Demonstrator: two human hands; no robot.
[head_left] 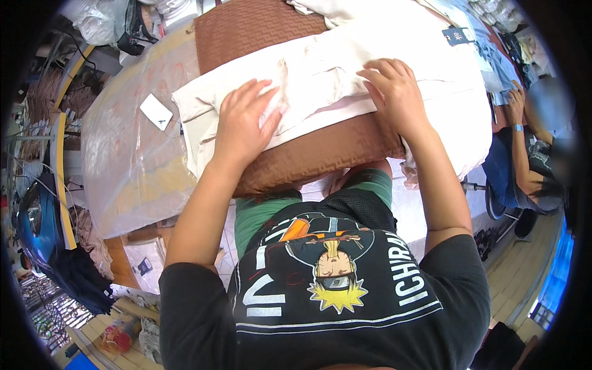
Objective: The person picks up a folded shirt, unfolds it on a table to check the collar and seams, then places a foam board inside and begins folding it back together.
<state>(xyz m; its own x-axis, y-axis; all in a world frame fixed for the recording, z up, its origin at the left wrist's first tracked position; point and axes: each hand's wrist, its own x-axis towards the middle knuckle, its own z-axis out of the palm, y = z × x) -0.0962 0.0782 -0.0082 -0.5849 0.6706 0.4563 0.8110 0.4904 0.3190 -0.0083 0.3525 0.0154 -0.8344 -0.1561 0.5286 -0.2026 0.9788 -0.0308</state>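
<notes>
A cream-white garment (333, 68) lies across the brown patterned cloth (259, 34) on the table in front of me, with a few creases in its middle. Its kind I cannot make out for sure. My left hand (243, 120) rests on its left part, fingers spread and holding nothing. On the near edge farther right is my right hand (394, 89), its fingers apart and slightly bent. A dark hang tag (457, 37) lies on the garment at the far right. On the right, the fabric droops over the table's side.
Left of the garment, clear plastic sheeting (135, 172) covers the table, with a white card (156, 112) on it. Beyond the right end sits another person (530, 148), one hand on blue cloth. A yellow-edged rack (60, 154) stands at the left. Plastic-wrapped packs (145, 262) lie below the table.
</notes>
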